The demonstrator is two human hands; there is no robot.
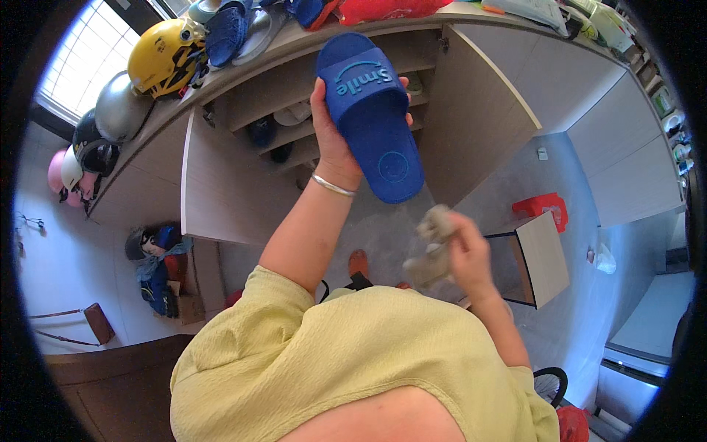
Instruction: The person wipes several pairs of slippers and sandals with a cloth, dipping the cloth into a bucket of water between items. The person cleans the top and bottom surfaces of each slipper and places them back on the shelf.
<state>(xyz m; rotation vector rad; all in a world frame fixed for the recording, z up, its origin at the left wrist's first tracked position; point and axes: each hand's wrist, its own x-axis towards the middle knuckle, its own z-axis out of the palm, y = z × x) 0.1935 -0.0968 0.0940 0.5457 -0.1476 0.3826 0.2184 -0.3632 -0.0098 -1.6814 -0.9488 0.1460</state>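
Observation:
My left hand (338, 141) grips a blue slide sandal (381, 138) from beneath, thumb along one edge and fingertips showing at the other. The sandal's strap bears raised lettering, and its heel end points towards me. Lower and to the right, my right hand (472, 257) holds a crumpled greyish-beige cloth (433, 248), blurred and apart from the sandal. Behind the sandal stands a wooden shoe cabinet (270, 99) with two doors swung out. Footwear (293, 114) sits on its inner shelves, partly hidden by my arm and the sandal.
Helmets, including a yellow one (160, 55), line the cabinet top beside blue shoes (225, 33). The left door (221, 188) and right door (480, 110) jut towards me. A red plastic stool (541, 209) and a wooden box-like piece (544, 259) stand on the floor at right.

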